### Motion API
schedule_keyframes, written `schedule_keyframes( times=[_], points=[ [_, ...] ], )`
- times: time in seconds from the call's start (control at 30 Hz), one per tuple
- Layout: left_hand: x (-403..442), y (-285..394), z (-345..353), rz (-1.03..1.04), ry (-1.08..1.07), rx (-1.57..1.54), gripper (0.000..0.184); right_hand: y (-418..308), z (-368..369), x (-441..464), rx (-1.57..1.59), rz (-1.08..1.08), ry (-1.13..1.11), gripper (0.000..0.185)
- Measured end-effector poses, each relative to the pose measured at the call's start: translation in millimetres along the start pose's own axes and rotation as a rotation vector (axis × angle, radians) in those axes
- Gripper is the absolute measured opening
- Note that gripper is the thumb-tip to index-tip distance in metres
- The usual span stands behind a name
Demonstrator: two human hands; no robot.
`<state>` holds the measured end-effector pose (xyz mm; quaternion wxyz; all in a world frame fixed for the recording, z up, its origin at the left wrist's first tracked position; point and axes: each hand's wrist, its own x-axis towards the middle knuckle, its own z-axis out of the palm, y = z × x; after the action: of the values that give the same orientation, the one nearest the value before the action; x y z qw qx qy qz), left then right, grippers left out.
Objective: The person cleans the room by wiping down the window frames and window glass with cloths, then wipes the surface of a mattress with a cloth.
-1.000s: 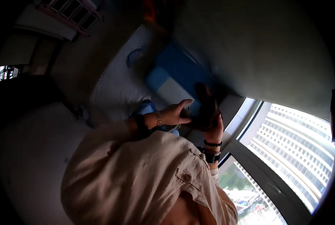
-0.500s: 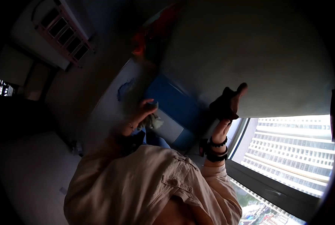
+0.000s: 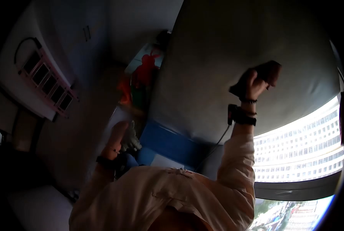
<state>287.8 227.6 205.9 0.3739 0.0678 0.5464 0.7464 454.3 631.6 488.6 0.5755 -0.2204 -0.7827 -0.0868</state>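
My right hand (image 3: 255, 85) reaches up in front of a large grey panel (image 3: 202, 73) and grips a dark cloth (image 3: 271, 72). The cloth spreads past the fingers and lies against or very near the panel; contact is hard to tell in the dim light. Low on the left, my left hand (image 3: 117, 139) is closed and blurred. A pale, crumpled cloth-like thing (image 3: 132, 138) sticks out beside its fingers.
Below the panel stands a blue box-like surface (image 3: 172, 140). Red figure-shaped object (image 3: 145, 71) and orange things lie behind it. A pink ladder-like rack (image 3: 48, 82) leans at left. A bright window (image 3: 299, 146) fills the right side. A cable (image 3: 218, 144) hangs by my right arm.
My right hand has moved up and further over the panel with the dark cloth. My left hand has shifted left and down with the pale thing. The view has turned.
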Motion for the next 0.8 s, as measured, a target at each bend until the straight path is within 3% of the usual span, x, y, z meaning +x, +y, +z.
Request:
schedule_keyframes(
  times=[0.07,0.1,0.13,0.17,0.23,0.27,0.3,0.37,0.43,0.47,0.53,0.6,0.67,0.7,0.73,0.8],
  points=[
    [12,35,-12,-0.012,0.034,0.003,0.028,-17,75,14,-0.115,0.079,0.14,0.056],
    [21,51,-19,-0.018,0.086,0.002,0.028,-41,99,7,-0.403,0.156,-0.138,0.06],
    [37,53,-35,-0.02,0.063,0.013,0.028,-79,118,5,-0.5,0.398,-0.696,0.062],
    [44,42,-43,0.004,0.112,0.055,0.027,-106,117,-10,-0.489,0.264,-0.881,0.06],
    [61,54,-58,0.024,0.145,0.105,0.027,-96,185,-104,-0.405,-0.229,-0.332,0.056],
    [59,66,-50,0.039,0.157,0.087,0.026,-78,193,-113,-0.413,-0.216,-0.322,0.056],
    [72,84,-63,0.043,0.17,0.065,0.026,-70,210,-115,0.094,0.016,-0.474,0.056],
    [100,109,-105,-0.02,0.108,0.101,0.032,-63,217,-94,0.611,0.266,-0.588,0.059],
    [125,120,-135,-0.086,0.037,0.138,0.041,-79,162,-22,-0.586,-0.177,-0.12,0.059],
    [140,122,-146,-0.086,0.086,0.15,0.032,-101,148,16,-0.57,-0.087,0.089,0.063],
    [153,135,-152,-0.172,0.071,0.148,0.026,-160,100,68,-0.211,0.115,-0.08,0.058],
    [176,145,-145,-0.107,0.059,0.172,0.026,-176,100,67,-0.301,0.162,-0.231,0.056],
    [190,160,-127,0.046,0.013,0.226,0.028,-122,159,-3,-0.1,0.044,0.249,0.053],
    [195,175,-112,0.044,0.005,0.226,0.028,-131,161,-30,0.134,0.133,0.112,0.052],
    [200,190,-96,0.065,-0.067,0.25,0.029,-146,154,-45,0.045,-0.048,-0.077,0.053],
    [210,209,-64,0.089,-0.146,0.266,0.031,-151,154,-69,0.019,-0.054,-0.315,0.047]
  ],
)
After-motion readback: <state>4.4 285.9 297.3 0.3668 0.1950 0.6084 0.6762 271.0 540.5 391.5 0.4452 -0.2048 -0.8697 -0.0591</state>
